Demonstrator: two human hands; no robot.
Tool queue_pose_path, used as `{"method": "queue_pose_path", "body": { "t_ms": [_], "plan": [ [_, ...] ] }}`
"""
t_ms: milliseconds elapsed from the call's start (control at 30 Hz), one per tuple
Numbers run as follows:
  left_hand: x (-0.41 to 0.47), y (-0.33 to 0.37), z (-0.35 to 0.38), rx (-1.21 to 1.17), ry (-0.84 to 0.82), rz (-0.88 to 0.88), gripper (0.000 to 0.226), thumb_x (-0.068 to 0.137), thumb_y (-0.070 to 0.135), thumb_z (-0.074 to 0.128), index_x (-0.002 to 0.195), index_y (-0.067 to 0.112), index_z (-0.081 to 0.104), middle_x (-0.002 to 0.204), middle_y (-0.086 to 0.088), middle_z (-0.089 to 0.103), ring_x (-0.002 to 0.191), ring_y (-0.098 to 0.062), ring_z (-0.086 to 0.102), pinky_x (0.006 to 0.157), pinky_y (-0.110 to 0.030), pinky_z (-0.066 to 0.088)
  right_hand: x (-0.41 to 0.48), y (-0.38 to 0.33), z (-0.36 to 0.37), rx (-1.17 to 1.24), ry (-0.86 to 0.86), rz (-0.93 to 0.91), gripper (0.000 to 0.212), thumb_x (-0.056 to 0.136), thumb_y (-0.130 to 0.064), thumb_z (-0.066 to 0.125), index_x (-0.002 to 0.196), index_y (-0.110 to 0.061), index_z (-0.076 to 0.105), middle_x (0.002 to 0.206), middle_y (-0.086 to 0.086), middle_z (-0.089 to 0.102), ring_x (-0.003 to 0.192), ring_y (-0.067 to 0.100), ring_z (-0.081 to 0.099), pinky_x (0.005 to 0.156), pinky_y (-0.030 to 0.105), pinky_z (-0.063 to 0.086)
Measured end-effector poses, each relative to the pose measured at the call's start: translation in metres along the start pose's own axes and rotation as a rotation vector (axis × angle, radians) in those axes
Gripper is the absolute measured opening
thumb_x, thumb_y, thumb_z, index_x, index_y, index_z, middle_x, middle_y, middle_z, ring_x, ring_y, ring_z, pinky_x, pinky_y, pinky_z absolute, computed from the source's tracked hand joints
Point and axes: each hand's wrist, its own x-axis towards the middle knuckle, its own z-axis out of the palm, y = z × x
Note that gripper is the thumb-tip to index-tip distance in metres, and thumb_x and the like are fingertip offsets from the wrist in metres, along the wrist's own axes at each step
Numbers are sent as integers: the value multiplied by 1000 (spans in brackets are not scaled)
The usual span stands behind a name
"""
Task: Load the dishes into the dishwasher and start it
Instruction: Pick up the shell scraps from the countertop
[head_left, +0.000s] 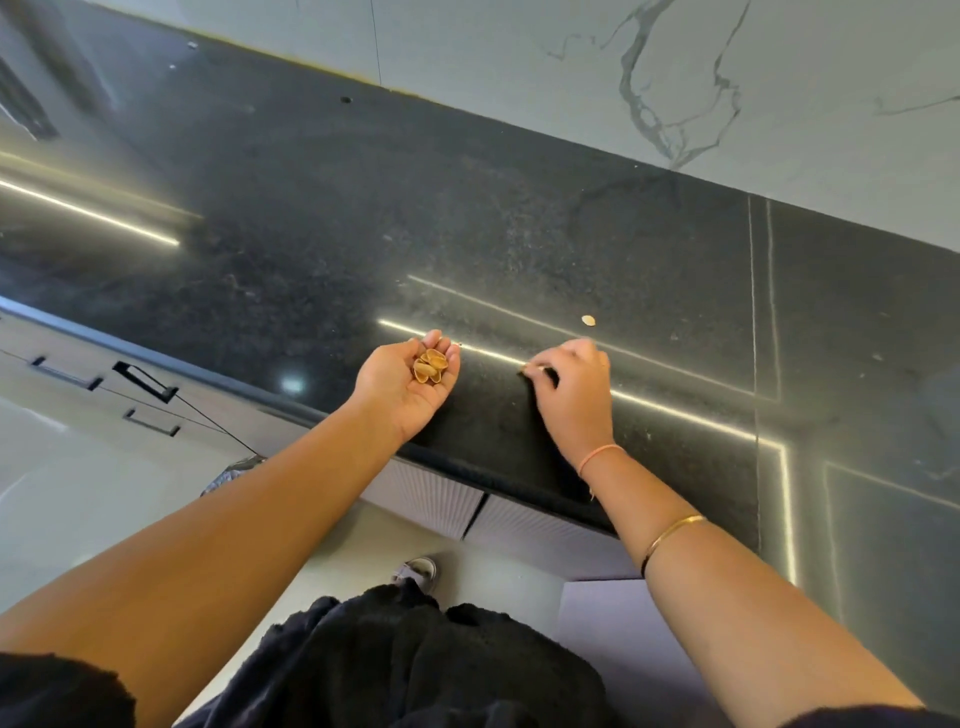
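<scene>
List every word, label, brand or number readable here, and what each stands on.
None: no text shows on the polished black stone countertop, the white veined marble wall, the pale cabinet drawers, or the tan nut shells in the cupped left hand.

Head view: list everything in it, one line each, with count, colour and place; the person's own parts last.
countertop: one, black speckled, across the middle.
wall: one, pale with grey veins, behind the countertop.
loose shell: one, tan, on the countertop, right of centre.
shells: a small heap, tan, in the left palm.
small pale piece: one, at the right fingertips, too small to identify.
drawer handles: three, black, lower left under the countertop.
shoe: one, pale, on the floor below.
bangle: one, gold, right forearm.
left hand: one, palm up, cups the shells.
right hand: one, palm down, pinches the small pale piece.
</scene>
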Motion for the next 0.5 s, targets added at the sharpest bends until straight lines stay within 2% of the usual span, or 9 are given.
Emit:
{"method": "queue_pose_path", "body": {
  "t_ms": [100, 200, 233, 300, 367, 500],
  "plan": [
    [4, 8, -3, 28, 16, -15, 27, 102, 11, 33, 98, -2, 57, 94, -12, 56, 85, -20, 57, 84, -31, 52, 20, 9, -10, -36, 68, 99, 11, 88, -11, 62, 84, -4, 70, 119, 12, 53, 118, 29, 44, 103, 36, 34],
    [6, 11, 0, 61, 11, -36, 26, 101, 10, 34, 98, -3, 57, 95, -12, 55, 87, -20, 57, 86, -32, 52, 39, 14, -20, -88, -55, 154, 13, 92, -8, 54, 88, 0, 65, 145, 14, 38, 134, 29, 34, 106, 34, 30],
    [6, 10, 2, 76, 5, -48, 26, 101, 10, 34, 98, -3, 57, 95, -12, 55, 88, -20, 57, 87, -32, 51, 45, 14, -23, -108, -105, 159, 13, 93, -7, 52, 88, 0, 62, 143, 14, 42, 133, 28, 37, 102, 33, 33],
    [6, 7, 5, 102, -3, -76, 27, 102, 10, 33, 97, -3, 57, 94, -12, 55, 89, -20, 57, 89, -31, 49, 52, 10, -26, -203, -174, 143, 14, 93, -6, 48, 83, -2, 56, 113, 15, 60, 109, 32, 54, 80, 33, 40],
    [6, 3, 7, 127, -12, -100, 27, 102, 9, 34, 95, -3, 57, 92, -12, 56, 88, -20, 57, 89, -32, 48, 52, 3, -27, -344, -207, 100, 13, 91, -2, 45, 83, -2, 54, 90, 14, 59, 86, 34, 56, 65, 33, 35],
    [7, 0, 9, 165, -29, -136, 26, 101, 9, 34, 95, -2, 57, 91, -12, 56, 85, -20, 58, 89, -32, 48, 39, -12, -28, -550, -223, 40, 16, 84, 6, 43, 85, -1, 57, 89, 15, 58, 83, 33, 55, 62, 32, 31]
  ]
}}
